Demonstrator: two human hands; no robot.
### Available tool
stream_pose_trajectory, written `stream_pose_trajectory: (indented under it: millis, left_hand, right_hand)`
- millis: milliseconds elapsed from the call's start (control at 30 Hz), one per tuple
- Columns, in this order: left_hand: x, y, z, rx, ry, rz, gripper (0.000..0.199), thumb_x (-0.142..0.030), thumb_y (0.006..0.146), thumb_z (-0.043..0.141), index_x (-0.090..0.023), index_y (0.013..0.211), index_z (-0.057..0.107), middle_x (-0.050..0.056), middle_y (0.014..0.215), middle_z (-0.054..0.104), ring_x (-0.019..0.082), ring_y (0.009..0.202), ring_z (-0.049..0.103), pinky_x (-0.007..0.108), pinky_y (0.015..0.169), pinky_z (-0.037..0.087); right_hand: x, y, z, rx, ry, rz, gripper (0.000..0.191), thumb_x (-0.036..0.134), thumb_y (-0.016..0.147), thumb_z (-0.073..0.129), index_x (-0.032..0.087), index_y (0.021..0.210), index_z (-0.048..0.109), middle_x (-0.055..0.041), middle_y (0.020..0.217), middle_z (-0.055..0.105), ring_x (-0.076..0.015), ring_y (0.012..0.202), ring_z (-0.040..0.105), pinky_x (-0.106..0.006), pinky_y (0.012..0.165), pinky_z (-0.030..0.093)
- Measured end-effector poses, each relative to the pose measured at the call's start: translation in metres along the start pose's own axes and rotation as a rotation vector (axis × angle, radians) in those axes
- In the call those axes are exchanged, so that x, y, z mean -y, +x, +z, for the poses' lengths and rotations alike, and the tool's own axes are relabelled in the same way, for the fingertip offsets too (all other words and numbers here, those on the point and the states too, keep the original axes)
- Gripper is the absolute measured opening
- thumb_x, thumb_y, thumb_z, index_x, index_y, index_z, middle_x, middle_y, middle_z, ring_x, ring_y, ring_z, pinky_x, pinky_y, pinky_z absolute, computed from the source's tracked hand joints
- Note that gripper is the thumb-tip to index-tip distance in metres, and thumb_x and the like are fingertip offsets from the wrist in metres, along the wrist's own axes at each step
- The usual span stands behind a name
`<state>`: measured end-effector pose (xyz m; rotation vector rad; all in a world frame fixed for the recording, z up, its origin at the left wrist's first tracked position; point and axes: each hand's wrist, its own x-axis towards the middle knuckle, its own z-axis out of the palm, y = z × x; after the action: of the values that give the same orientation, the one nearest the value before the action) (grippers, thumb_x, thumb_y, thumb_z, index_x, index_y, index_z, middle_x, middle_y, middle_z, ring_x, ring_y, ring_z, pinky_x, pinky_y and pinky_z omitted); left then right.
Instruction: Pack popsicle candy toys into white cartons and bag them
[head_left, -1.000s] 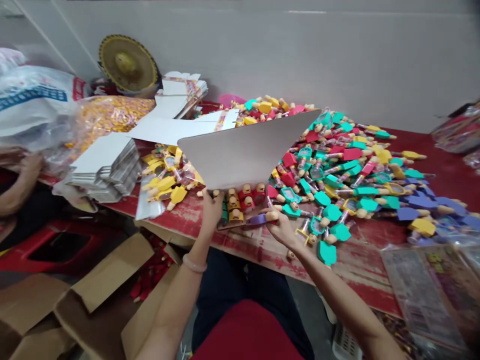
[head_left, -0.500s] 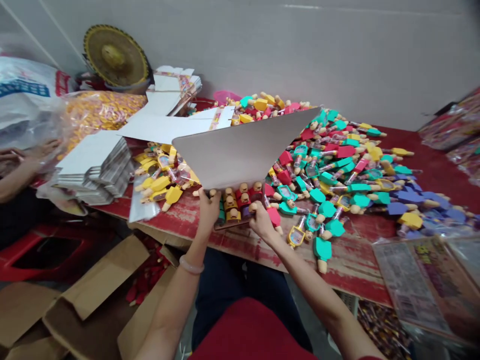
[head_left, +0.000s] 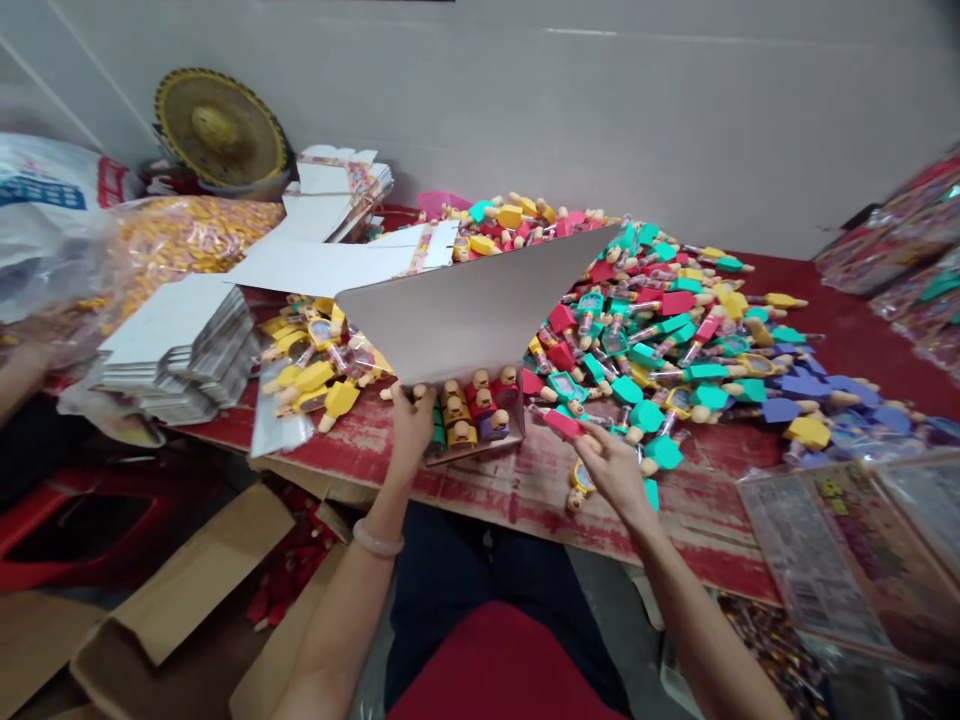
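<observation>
An open display box [head_left: 480, 456] with a raised white lid [head_left: 465, 315] stands at the table's front edge. Inside it are rows of toys with round tan heads, in green, yellow, red and purple. My left hand [head_left: 412, 425] grips the box's left end, fingers at a green toy. To the right of the box, my right hand [head_left: 607, 460] holds a pink-red toy [head_left: 562, 423] by its end. Beyond that hand spreads a large heap of green, red and yellow toys [head_left: 645, 355].
Stacked white cartons [head_left: 169, 325] and yellow toys [head_left: 311, 375] lie left. Purple toys [head_left: 847, 395] and a plastic-wrapped package [head_left: 840, 550] are right. Brown cartons [head_left: 202, 570] stand below the table [head_left: 360, 440]. Another person's hand [head_left: 30, 345] is at far left.
My right hand has left the box's right end and moved right, taking hold of a pink-red toy. My left hand has stayed at the box. The view has shifted slightly.
</observation>
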<state>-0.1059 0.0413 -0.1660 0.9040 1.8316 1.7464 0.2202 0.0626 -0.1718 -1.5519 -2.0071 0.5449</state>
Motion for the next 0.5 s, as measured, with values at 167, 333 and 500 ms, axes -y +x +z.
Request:
stream_pose_trajectory:
  millis: [167,333,500]
  left_hand:
    - [0.004,0.002,-0.001,-0.002,0.011,-0.010,0.030,-0.033,0.083,0.066,-0.025,0.101,0.043,0.003,0.100,0.063,0.020,0.098,0.063,0.034,0.093,0.052]
    - [0.007,0.003,-0.003,0.004,0.030,0.012,0.032,-0.035,0.082,0.066,-0.024,0.101,0.043,0.002,0.101,0.062,0.019,0.098,0.062,0.034,0.094,0.050]
    - [0.009,0.003,-0.003,0.011,0.047,-0.005,0.033,-0.037,0.082,0.065,-0.024,0.102,0.042,0.000,0.095,0.058,0.017,0.086,0.060,0.033,0.085,0.050]
  right_hand:
    - [0.037,0.018,-0.021,0.168,-0.008,-0.267,0.034,0.042,0.091,0.066,0.024,0.118,0.077,-0.0078,0.097,0.079,-0.0236,0.086,0.072,-0.032,0.079,0.055]
    - [0.058,0.053,0.010,0.409,-0.192,-0.463,0.020,0.027,0.090,0.065,0.023,0.106,0.076,-0.0074,0.094,0.077,-0.0195,0.085,0.070,-0.024,0.071,0.048]
    - [0.079,0.089,0.002,0.641,-0.297,-0.534,0.016,0.020,0.089,0.060,0.023,0.088,0.075,-0.0025,0.073,0.072,-0.0142,0.064,0.061,-0.023,0.058,0.035]
